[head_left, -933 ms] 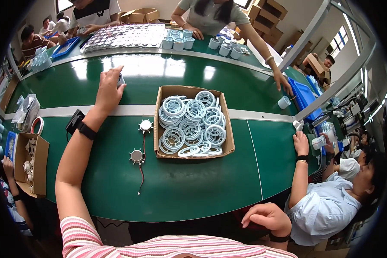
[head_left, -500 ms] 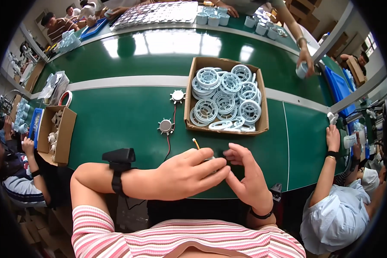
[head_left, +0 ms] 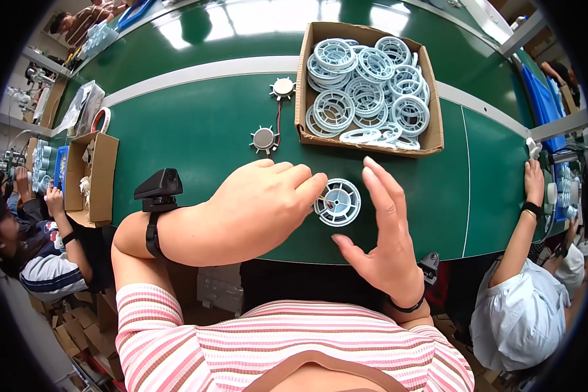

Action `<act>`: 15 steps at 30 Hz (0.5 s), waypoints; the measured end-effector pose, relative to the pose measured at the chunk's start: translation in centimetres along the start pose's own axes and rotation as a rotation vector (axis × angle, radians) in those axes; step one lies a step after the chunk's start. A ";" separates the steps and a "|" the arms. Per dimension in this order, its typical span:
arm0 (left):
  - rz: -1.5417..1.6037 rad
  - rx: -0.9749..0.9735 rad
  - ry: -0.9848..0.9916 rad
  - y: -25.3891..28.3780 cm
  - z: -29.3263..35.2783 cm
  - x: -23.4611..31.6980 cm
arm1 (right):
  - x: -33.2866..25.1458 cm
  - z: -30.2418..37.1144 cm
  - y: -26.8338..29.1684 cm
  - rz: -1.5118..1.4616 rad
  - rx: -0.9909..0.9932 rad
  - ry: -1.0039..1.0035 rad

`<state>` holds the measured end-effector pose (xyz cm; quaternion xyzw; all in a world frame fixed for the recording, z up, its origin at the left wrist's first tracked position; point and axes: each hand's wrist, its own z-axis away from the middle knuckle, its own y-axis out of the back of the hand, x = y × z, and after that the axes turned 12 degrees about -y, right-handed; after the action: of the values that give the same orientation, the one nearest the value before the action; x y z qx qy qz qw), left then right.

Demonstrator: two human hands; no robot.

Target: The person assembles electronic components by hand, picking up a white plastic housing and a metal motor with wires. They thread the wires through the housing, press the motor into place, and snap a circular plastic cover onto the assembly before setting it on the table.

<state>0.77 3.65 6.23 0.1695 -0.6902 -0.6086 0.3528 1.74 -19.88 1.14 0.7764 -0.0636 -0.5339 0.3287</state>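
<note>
At the front of the table, a pale blue spoked plastic ring [head_left: 339, 203] lies between my two hands. My left hand [head_left: 264, 202] is closed, its fingertips pinching the ring's left rim; short yellow and orange wires [head_left: 328, 204] show beside the fingers. On the ring's other side, my right hand [head_left: 387, 228] is open, thumb and fingers spread apart and holding nothing. Beyond my left hand lie a round metal part with prongs [head_left: 263, 139] and a similar pronged white part [head_left: 282, 87], with a red and black wire between them.
A cardboard box [head_left: 371, 152] full of pale blue rings stands just beyond my hands. Another cardboard box [head_left: 104, 179], a blue tray [head_left: 61, 166] and a roll of tape [head_left: 101, 120] are at the left. Co-workers sit on both sides; one person's hand [head_left: 534, 183] rests near the table's right end.
The spoked ring now shows between my hands, where my left fingers covered the spot before. My right hand has opened wider and moved away from the left. The view has tilted nearer.
</note>
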 end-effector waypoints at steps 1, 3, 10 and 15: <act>-0.027 0.009 -0.004 -0.1 0.2 0.1 | -0.2 -0.2 -0.3 0.002 0.004 0.026; -0.080 0.028 -0.012 -0.2 0.4 0.4 | 0.0 -0.5 -1.2 -0.002 -0.023 0.082; -0.032 -0.065 -0.247 -0.6 0.7 0.8 | 0.0 -0.6 -1.8 0.008 -0.062 0.096; -0.029 -0.237 -0.183 -0.5 0.6 -0.9 | -0.2 -1.0 -1.3 0.083 -0.070 0.145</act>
<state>0.88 4.54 5.47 0.0806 -0.6402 -0.7037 0.2973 2.19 -18.39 0.73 0.7978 -0.0530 -0.4639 0.3815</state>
